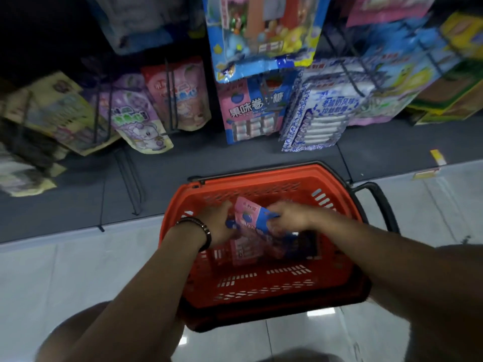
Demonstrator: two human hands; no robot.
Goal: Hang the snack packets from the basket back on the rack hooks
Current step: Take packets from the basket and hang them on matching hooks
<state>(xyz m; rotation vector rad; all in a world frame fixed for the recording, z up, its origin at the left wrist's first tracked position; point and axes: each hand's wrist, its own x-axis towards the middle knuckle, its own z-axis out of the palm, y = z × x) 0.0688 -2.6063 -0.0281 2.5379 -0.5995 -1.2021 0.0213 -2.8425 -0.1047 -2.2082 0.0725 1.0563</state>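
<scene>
Two bare forearms reach down into an orange-red plastic shopping basket [264,286] standing on a pale tiled floor [65,270], the left wrist ringed by a dark bracelet [206,231]. The left hand [217,223] grips 1 side of a pink-and-blue snack packet [249,218] while the right hand [290,215] pinches its blue upper corner. The packet is raised off the basket's bottom but sits within its walls.

The packet looks light, thin and crinkly. Its glossy film is likely to slip in the fingers and buckle if squeezed. The safest hold is probably the flat sealed strip at the top, beside the hang hole, where the contents cannot be crushed.

Motion blur smears both hands, so the exact lie of the fingers and the hang hole itself cannot be made out. More pink packets [245,250] lie beneath, their count unclear.

Beyond the basket, a dark grey base shelf [156,184] runs along the foot of the rack. There, black wire hooks [171,95] carry rows of bright packets, and a matching hanging packet [251,111] marks the likely destination. Its hook is covered by a large blue packet [261,35] above, and the rack's left end falls into darkness.
</scene>
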